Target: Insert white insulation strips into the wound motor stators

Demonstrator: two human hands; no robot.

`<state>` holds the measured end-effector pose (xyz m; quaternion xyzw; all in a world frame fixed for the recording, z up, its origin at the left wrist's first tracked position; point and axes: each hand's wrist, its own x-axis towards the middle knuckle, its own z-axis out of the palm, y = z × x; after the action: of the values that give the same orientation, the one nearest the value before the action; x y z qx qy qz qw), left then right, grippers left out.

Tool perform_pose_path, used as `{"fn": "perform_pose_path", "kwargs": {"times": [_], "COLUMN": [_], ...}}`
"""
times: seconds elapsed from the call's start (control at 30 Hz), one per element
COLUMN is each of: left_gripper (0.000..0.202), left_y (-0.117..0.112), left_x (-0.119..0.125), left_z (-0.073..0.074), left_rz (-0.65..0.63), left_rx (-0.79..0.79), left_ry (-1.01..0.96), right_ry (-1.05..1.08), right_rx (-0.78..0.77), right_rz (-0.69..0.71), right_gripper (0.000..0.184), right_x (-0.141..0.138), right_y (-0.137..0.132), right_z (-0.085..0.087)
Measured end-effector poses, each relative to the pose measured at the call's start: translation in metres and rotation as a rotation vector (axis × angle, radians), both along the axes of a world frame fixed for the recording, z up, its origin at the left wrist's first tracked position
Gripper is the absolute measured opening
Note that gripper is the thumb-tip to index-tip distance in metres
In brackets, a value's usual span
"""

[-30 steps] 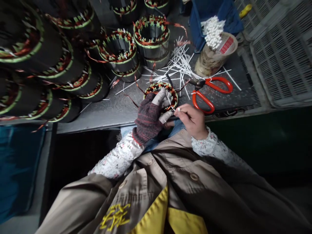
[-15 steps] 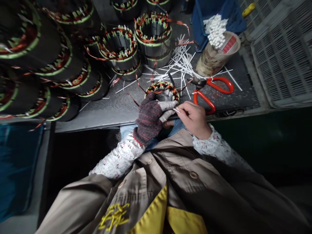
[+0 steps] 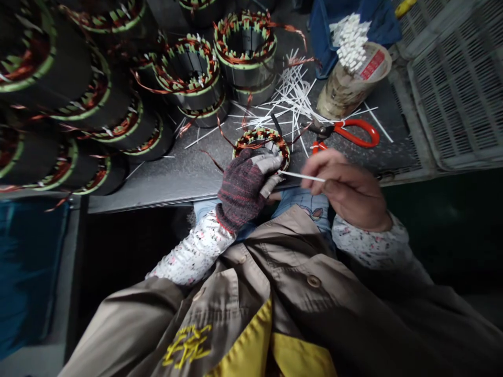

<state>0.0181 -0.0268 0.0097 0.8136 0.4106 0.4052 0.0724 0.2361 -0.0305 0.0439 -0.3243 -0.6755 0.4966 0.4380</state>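
Note:
A motor stator [image 3: 286, 149] with copper windings and a green-yellow rim sits at the bench's front edge. My left hand [image 3: 245, 180], in a dark knitted glove with pale-covered fingertips, grips its near side and hides part of it. From the stator's near right rim a white cable tie [image 3: 301, 176] runs out to the right. My bare right hand [image 3: 349, 191] pinches the tie's far end between thumb and fingers. Just beyond that hand lie red-handled cutters [image 3: 356, 133], one handle partly covered by my fingers.
Loose white cable ties [image 3: 293, 99] lie scattered behind the stator. A cup [image 3: 341, 94] holding a bundle of ties stands at right, before a blue bin [image 3: 326, 36]. More stators [image 3: 245, 63] are stacked behind and along the left. Grey plastic crates [image 3: 459, 89] border the right side.
My right hand has moved right, away from the stator, and more of the white cable tie now shows, stretched between them. My left hand stays on the stator.

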Motion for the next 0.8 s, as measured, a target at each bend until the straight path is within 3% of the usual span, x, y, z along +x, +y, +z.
{"fn": "perform_pose_path", "kwargs": {"times": [0.07,0.13,0.27,0.43,0.5,0.57,0.67,0.73,0.8], "left_gripper": [0.041,0.054,0.057,0.058,0.059,0.056,0.044,0.035,0.032], "left_y": [-0.001,-0.001,-0.005,-0.011,-0.013,-0.015,-0.014,-0.009,0.001], "left_x": [-0.002,-0.002,0.007,0.031,0.032,0.023,-0.003,-0.02,-0.032], "left_z": [-0.002,-0.003,-0.006,-0.014,-0.011,-0.003,0.015,0.026,0.034], "left_rz": [0.027,0.075,0.118,0.109,0.084,0.06,0.019,-0.038,-0.113], "left_rx": [-0.017,-0.034,-0.054,-0.059,-0.055,-0.01,0.122,0.169,0.161], "left_ry": [-0.005,0.015,0.008,-0.021,-0.021,0.043,0.26,0.406,0.53], "right_ry": [0.115,0.193,0.273,0.426,0.333,0.147,-0.23,-0.424,-0.485], "right_rx": [-0.103,-0.201,-0.196,-0.08,-0.022,0.143,0.457,0.518,0.493], "right_rz": [0.138,0.16,-0.005,-0.228,-0.324,-0.367,-0.304,-0.233,-0.2], "right_gripper": [0.037,0.039,0.037,0.037,0.037,0.039,0.028,0.015,0.008], "right_x": [0.001,0.0,-0.001,-0.034,-0.043,-0.04,-0.022,-0.012,-0.008], "right_y": [-0.002,-0.006,-0.009,0.029,0.042,0.045,0.037,0.032,0.031], "right_z": [-0.003,-0.005,0.001,-0.001,-0.01,-0.022,-0.04,-0.051,-0.06]}}
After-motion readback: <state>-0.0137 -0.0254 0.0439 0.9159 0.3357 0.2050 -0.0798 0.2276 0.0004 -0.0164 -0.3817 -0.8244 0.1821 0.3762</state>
